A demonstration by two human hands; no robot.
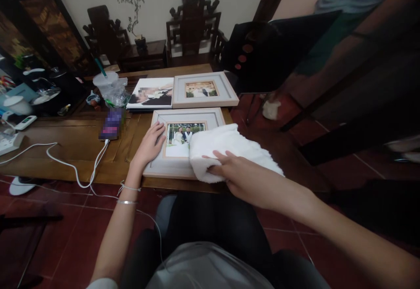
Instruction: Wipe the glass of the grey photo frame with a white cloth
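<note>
The near picture frame (pixel 177 142) lies flat, face up, on the wooden table (pixel 72 135), close to the edge in front of you, likely placed there for easy reach. Over its right side spreads a white cloth (pixel 226 142), bunched in your right hand (pixel 234 173), whose fingers close around a fold; so thick a handful probably cushions your touch on the surface. Your left hand (pixel 151 143) lies half open on the frame's left border, gripping nothing that shows, seemingly to steady it against sliding. Just beyond, a second frame (pixel 205 89) and a white-edged photo panel (pixel 151 92) sit side by side, apparently set back to leave you room. To the left lies a phone (pixel 111 123), its white cable (pixel 101 153) plugged in, perhaps to charge
</note>
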